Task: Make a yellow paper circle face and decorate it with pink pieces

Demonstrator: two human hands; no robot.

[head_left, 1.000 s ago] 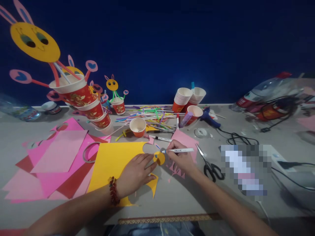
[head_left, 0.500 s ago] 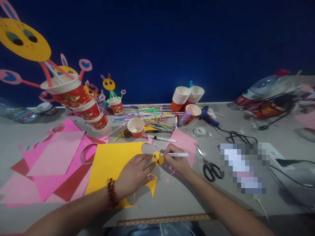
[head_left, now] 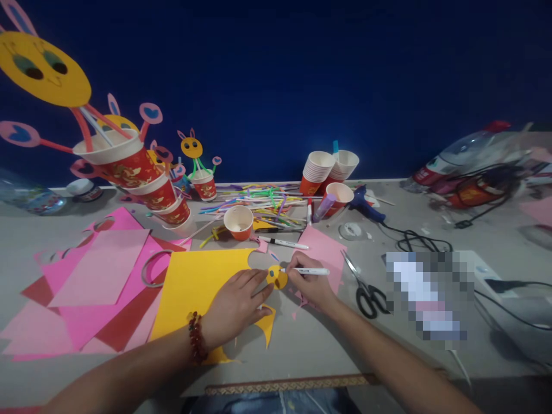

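Observation:
My right hand point(head_left: 311, 283) grips a white marker point(head_left: 314, 271), its tip on a small yellow paper circle point(head_left: 278, 279). Dark marks like eyes show on that circle. My left hand point(head_left: 238, 299), with a red bead bracelet at the wrist, lies flat with its fingers stretched out, the tips pressing the circle's left edge. Under and beside this hand is a yellow paper sheet point(head_left: 190, 282) with curved cut-outs. Pink paper point(head_left: 322, 247) lies beyond my right hand, and black-handled scissors point(head_left: 366, 296) rest to its right.
Pink and red sheets point(head_left: 99, 264) are piled at left, near stacked red cups bearing yellow paper figures point(head_left: 47, 69). Colourful sticks point(head_left: 271, 201), an orange cup point(head_left: 238, 223) and stacked cups point(head_left: 318, 169) stand behind. At right are a blue glue gun point(head_left: 364, 202), cables and a bottle point(head_left: 461, 152).
Both hands keep nearly the same places. The marker's tip has shifted very slightly on the yellow circle, and the whole view has moved a little.

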